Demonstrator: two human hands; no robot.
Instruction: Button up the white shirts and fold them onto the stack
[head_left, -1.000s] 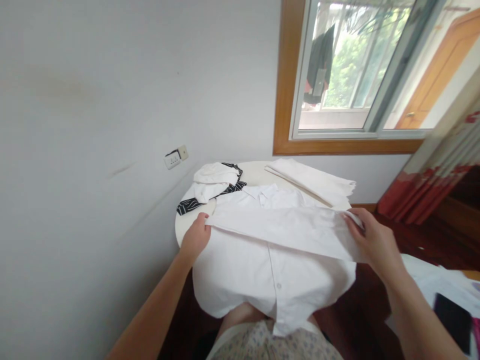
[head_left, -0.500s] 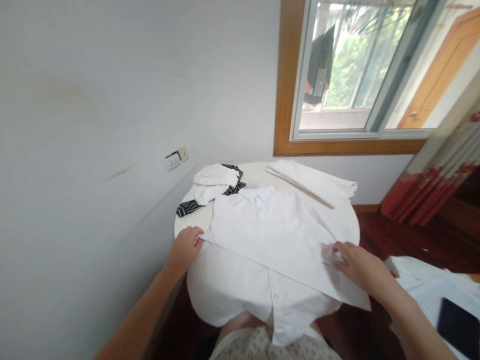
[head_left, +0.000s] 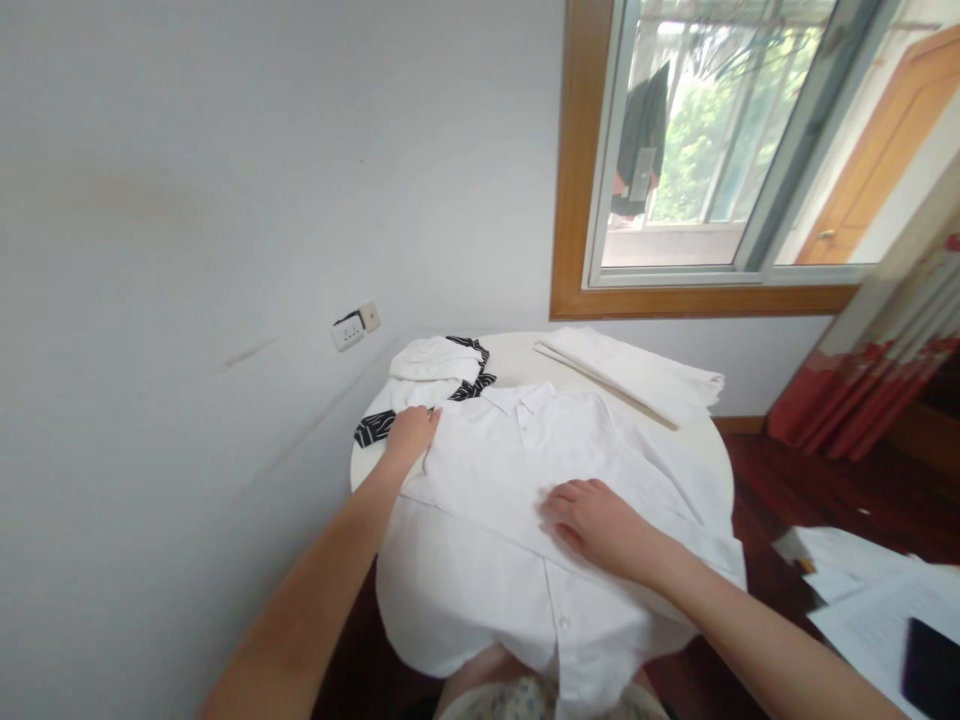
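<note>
A white button-up shirt [head_left: 495, 480] lies spread over a round table, collar toward the wall. One sleeve is folded across its front, and its lower part hangs over the near edge. At the shirt's left shoulder edge, my left hand [head_left: 412, 432] has its fingers curled in on the cloth. My right hand [head_left: 596, 515] rests palm down on the middle of the shirt, fingers stretched out and holding nothing. Just behind my left hand is a bunched white garment [head_left: 431, 362] with black patterned trim.
A folded white cloth [head_left: 637, 370] lies at the back right of the round white table [head_left: 514, 348]. The wall [head_left: 285, 300] with a socket [head_left: 348, 332] stands close on the left. Papers [head_left: 870, 610] and a dark flat device [head_left: 934, 665] are at lower right.
My left hand has moved from the sleeve end up to the shirt's shoulder edge. My right hand has left the shirt's right side and slid inward to its middle.
</note>
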